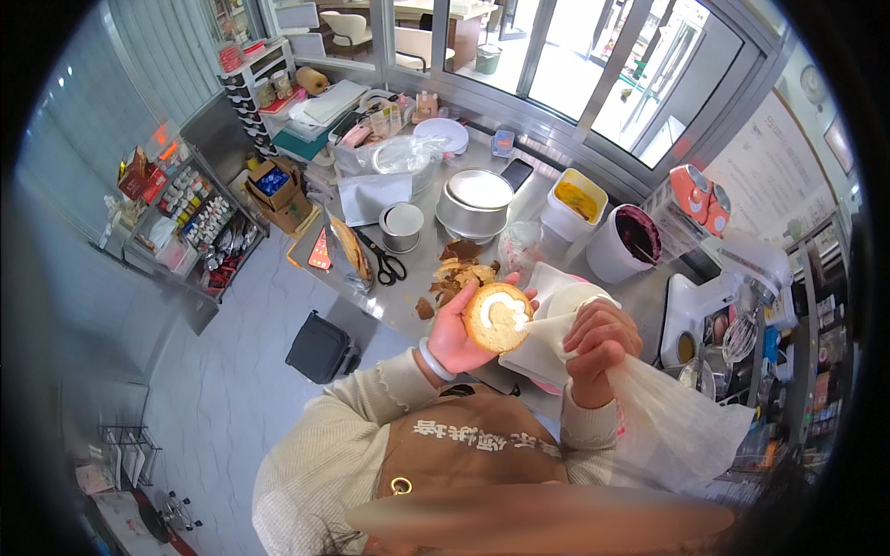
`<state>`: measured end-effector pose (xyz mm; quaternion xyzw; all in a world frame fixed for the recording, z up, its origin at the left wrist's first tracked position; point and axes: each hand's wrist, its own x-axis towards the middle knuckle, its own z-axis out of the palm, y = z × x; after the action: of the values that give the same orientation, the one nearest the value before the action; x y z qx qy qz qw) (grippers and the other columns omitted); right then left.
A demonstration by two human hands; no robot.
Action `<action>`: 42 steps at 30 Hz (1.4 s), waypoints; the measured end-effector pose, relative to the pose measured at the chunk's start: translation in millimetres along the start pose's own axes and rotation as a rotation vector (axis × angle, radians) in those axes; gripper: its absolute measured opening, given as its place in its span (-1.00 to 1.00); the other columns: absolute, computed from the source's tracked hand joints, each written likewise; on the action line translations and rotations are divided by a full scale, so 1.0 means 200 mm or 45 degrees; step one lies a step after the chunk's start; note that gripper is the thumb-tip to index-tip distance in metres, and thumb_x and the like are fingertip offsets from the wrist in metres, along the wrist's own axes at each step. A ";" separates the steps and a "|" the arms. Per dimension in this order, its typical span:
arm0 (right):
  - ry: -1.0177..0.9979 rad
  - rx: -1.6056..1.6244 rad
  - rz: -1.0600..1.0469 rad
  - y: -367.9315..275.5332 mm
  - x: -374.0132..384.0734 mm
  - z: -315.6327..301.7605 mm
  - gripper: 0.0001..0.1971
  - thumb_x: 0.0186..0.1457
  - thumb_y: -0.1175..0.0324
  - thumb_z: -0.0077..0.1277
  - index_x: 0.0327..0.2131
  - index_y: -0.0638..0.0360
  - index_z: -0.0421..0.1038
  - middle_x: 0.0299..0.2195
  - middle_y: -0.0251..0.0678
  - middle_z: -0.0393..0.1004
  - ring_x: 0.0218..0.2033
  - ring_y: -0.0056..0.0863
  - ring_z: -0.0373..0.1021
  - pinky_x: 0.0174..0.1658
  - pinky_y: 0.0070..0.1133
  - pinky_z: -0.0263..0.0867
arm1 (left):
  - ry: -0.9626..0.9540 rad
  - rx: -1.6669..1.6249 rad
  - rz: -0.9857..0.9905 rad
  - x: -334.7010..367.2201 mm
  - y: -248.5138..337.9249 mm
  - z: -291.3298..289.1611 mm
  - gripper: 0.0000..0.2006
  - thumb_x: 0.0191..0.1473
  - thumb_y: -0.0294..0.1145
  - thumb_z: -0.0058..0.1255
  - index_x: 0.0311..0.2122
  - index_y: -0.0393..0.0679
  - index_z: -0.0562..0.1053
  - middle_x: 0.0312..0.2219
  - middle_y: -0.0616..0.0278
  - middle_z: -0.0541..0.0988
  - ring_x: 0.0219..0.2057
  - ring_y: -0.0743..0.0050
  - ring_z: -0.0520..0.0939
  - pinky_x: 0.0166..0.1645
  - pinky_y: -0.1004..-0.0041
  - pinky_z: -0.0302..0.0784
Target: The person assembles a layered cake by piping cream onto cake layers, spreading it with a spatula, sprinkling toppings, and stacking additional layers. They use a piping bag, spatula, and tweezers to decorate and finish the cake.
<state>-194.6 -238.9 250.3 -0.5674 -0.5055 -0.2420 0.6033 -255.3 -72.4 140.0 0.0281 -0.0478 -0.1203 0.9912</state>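
Note:
My left hand [451,335], with a pale band at the wrist, holds up a small round cake layer [489,329] with a golden edge. On its top lies a curved line of white cream [494,302]. My right hand [598,347] is closed around a white piping bag [672,422], whose tip meets the cream at the cake's right side. The bag's loose end hangs to the lower right. Behind the right hand, a white round item [570,295] rests on a white board [538,357], partly covered by my hands and the bag.
Brown cake trimmings [461,269] lie beyond my left hand, with black scissors [385,264] farther left. Round metal pans [473,218] stand behind. At the right are a yellow-filled tub [573,204], a dark-purple-filled bucket [626,243] and a white stand mixer [709,301].

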 end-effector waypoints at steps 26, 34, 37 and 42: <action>-0.067 -1.434 2.239 0.71 -1.38 -1.52 -0.39 0.29 -0.16 -0.20 -0.13 0.25 0.59 -0.10 0.16 0.55 -0.01 0.15 0.46 0.07 -0.18 0.38 | 0.098 0.132 -0.537 0.15 -0.44 0.07 -0.25 0.31 0.30 -0.49 0.46 0.09 -0.07 0.42 0.01 0.01 0.40 -0.04 0.11 0.35 -0.35 0.03; -0.285 -1.379 2.038 0.67 -1.53 -1.57 -0.53 0.23 0.02 0.00 -0.03 0.24 0.53 -0.09 0.08 0.56 -0.04 0.06 0.48 0.02 -0.20 0.39 | 0.248 0.177 -0.708 0.21 -0.70 0.07 -0.26 0.33 0.30 -0.55 0.46 0.11 -0.06 0.42 0.03 0.01 0.42 -0.06 0.06 0.40 -0.28 -0.05; 0.102 -1.422 1.429 0.47 -1.41 -1.57 -0.71 0.26 0.19 -0.01 -0.10 0.18 0.50 -0.22 -0.05 0.59 -0.14 0.03 0.50 -0.09 -0.17 0.40 | 0.215 0.169 -0.779 0.25 -0.81 0.08 -0.24 0.32 0.31 -0.56 0.46 0.06 -0.06 0.42 0.03 -0.01 0.42 -0.05 0.06 0.41 -0.21 -0.04; 0.242 -2.039 0.991 0.00 -1.40 -1.99 -0.68 0.16 0.34 0.10 -0.01 0.13 0.52 -0.06 -0.09 0.52 -0.05 -0.08 0.47 0.00 -0.29 0.41 | 0.124 0.092 -0.887 0.36 -1.01 0.09 -0.24 0.34 0.26 -0.52 0.45 -0.07 -0.07 0.42 0.07 0.02 0.42 0.05 0.07 0.44 -0.02 0.01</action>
<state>-165.8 -686.9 65.3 -0.9272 0.0951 -0.3467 0.1052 -236.0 -285.9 150.4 0.0834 0.0076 -0.4481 0.8901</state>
